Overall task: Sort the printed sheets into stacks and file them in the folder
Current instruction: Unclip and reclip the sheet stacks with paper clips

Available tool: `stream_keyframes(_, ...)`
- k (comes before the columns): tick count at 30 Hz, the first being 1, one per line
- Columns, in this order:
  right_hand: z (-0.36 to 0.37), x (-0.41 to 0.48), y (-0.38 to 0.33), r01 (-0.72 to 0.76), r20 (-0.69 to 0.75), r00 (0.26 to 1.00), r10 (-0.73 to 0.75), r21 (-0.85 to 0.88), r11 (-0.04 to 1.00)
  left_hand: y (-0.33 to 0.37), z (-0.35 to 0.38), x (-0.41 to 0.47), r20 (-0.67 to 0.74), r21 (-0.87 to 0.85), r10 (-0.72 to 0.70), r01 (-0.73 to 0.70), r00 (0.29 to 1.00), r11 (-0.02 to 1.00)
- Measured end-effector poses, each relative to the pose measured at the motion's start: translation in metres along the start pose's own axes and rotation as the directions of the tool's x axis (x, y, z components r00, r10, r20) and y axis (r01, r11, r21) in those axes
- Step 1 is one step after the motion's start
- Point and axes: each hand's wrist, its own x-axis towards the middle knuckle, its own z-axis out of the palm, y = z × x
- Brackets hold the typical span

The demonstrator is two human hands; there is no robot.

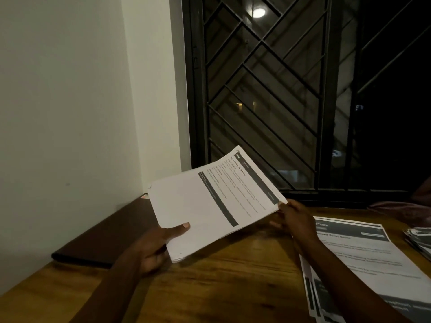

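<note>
both hands, left hand point(154, 249) and right hand point(294, 217), grip a sheaf of printed sheets point(210, 203) above the tabletop point(221, 287).

likely room in home, corner used as desk. wooden table point(221, 276) pushed against plain pale wall point(70, 89). window point(263, 89) behind black diagonal metal grille, dark outside, round lamp point(258, 12) reflected in glass. printed sheets point(363, 259) spread on tabletop, dark folder point(105, 238) along wall. maroon fabric point(401, 210) at right edge.
</note>
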Motion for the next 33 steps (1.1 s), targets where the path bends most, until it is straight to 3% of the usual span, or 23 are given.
stream_keyframes(1,0.003,0.003,0.0,-0.009,-0.038,0.999,0.01,0.017,1.0,0.0,0.004,-0.003,0.015,-0.01,-0.015,0.015,1.0,1.0)
stream_keyframes(5,0.01,0.008,-0.003,0.098,-0.236,0.959,-0.156,-0.24,0.966,-0.002,0.018,-0.017,0.114,-0.033,-0.111,0.115,0.987,0.993)
stream_keyframes(8,0.004,0.012,-0.001,0.1,-0.232,0.958,-0.172,-0.293,0.951,0.004,0.009,-0.023,0.16,-0.062,-0.187,0.199,0.969,0.978)
stream_keyframes(11,-0.007,0.017,0.001,0.073,-0.146,0.978,-0.146,-0.415,0.907,0.02,-0.008,-0.018,0.031,-0.094,-0.111,0.113,0.993,0.989)
stream_keyframes(12,-0.01,0.019,0.003,0.065,-0.116,0.984,-0.132,-0.455,0.888,0.026,-0.014,-0.013,-0.037,-0.012,-0.034,0.033,0.999,0.999)
stream_keyframes(13,-0.012,0.021,0.003,0.059,-0.068,0.992,-0.102,-0.468,0.882,0.032,-0.016,-0.009,-0.12,0.182,0.088,-0.065,0.989,0.981)
stream_keyframes(14,-0.014,0.021,0.005,0.062,0.006,0.998,-0.066,-0.453,0.889,0.037,-0.018,-0.002,-0.156,0.423,0.207,-0.124,0.966,0.898)
stream_keyframes(15,-0.015,0.021,0.006,0.067,0.092,0.995,-0.029,-0.436,0.898,0.041,-0.015,0.001,-0.134,0.649,0.295,-0.141,0.946,0.747)
stream_keyframes(16,-0.014,0.019,0.006,0.075,0.185,0.983,0.01,-0.446,0.892,0.042,-0.008,0.004,-0.105,0.774,0.345,-0.141,0.933,0.618)
stream_keyframes(19,-0.002,0.01,0.005,0.185,0.356,0.933,0.046,-0.587,0.788,0.033,0.038,0.014,0.053,0.9,0.49,-0.255,0.87,0.354)
stream_keyframes(21,0.01,0.004,0.01,0.233,0.401,0.915,0.039,-0.605,0.761,0.015,0.071,0.026,0.236,0.943,0.483,-0.32,0.843,0.097)
stream_keyframes(22,0.016,0.003,0.013,0.244,0.42,0.907,0.041,-0.6,0.762,0.003,0.078,0.038,0.309,0.933,0.455,-0.359,0.835,0.026)
stream_keyframes(26,0.031,-0.003,0.023,0.239,0.426,0.905,0.01,-0.527,0.815,-0.036,0.088,0.085,0.315,0.949,0.274,-0.301,0.909,-0.093)
stream_keyframes(29,0.037,-0.008,0.028,0.208,0.42,0.907,0.013,-0.476,0.855,-0.047,0.082,0.104,0.257,0.966,0.295,-0.238,0.92,-0.1)
stream_keyframes(31,0.039,-0.014,0.032,0.165,0.395,0.919,0.011,-0.408,0.898,-0.051,0.079,0.108,0.263,0.965,0.331,-0.25,0.906,-0.08)
stream_keyframes(33,0.046,-0.019,0.034,0.094,0.35,0.937,0.021,-0.308,0.947,-0.056,0.077,0.11,0.279,0.954,0.35,-0.301,0.894,0.008)
